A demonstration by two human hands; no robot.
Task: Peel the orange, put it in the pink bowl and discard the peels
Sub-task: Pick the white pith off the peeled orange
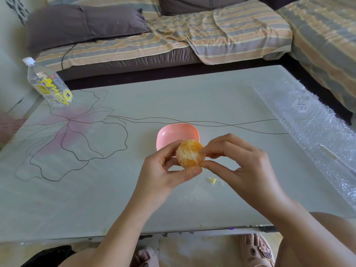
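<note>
While the left hand (163, 170) cups the peeled orange (189, 156) from below, thumb under it and fingers curled behind, the right hand (240, 162) pinches at its right side with thumb and forefinger. The fruit is held above the table (115, 199), just in front of the pink bowl (177, 134); small pith scraps (212, 180) lie beneath.

A clear plastic bottle (48, 83) with a white cap and yellow label stands at the far left corner of the table (173, 105). Bubble wrap (308, 120) covers the right edge. Behind, a striped sofa (192, 35) holds a grey pillow (84, 26).
</note>
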